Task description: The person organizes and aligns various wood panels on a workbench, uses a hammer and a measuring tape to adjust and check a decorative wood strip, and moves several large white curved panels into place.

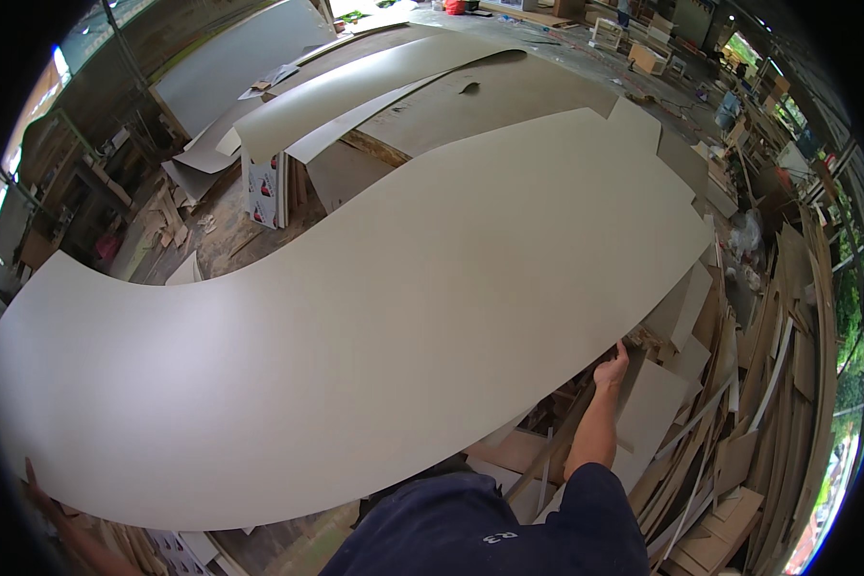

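Here each hand (612, 368) (36, 485) grips an opposite edge of the laminate sheet (374, 326).

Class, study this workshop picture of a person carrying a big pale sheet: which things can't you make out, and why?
Head view:
- Left hand: fingers curl over the large pale sheet; the palm sits at the dark rim.
- Right hand: fingertips hidden under the sheet's edge.
- Floor below: covered by the sheet.
- Far shelves: too small and bent by the lens.
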{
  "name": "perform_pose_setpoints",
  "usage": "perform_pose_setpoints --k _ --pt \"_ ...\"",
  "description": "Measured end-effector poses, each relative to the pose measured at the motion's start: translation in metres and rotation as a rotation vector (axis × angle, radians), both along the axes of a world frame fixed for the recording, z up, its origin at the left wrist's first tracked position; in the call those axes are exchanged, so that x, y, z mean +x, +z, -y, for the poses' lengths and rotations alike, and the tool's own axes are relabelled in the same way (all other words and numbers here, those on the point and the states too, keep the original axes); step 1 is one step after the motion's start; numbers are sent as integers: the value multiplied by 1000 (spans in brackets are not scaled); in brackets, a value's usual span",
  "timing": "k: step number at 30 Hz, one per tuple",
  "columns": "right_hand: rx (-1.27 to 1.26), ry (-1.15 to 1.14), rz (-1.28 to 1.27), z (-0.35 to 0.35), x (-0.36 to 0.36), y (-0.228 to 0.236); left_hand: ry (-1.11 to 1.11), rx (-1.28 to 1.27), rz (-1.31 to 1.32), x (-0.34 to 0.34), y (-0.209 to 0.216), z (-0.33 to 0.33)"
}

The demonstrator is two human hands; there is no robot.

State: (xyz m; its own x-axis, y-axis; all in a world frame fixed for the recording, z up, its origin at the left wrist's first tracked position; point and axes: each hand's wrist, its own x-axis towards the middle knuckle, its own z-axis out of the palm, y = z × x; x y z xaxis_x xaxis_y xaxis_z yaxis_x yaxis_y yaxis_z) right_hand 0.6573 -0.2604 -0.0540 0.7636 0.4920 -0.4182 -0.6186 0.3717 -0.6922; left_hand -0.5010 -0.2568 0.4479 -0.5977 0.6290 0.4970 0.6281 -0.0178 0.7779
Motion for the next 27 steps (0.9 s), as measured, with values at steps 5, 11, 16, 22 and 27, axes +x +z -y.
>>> perform_pose_setpoints --k 5,11,16,22,27 --pt "-207 30 95 -7 14 18 -13 -56 38 -11 4 10" --pt "-85 114 224 -11 44 80 46 27 -146 83 -6 11" --pt "-122 165 258 -26 82 95 -26 95 -73 78 -7 29" --pt "85 277 300 -45 98 166 94 202 -184 100 0 52" --pt "-65 329 472 -70 56 251 221 251 -209 79 -2 84"
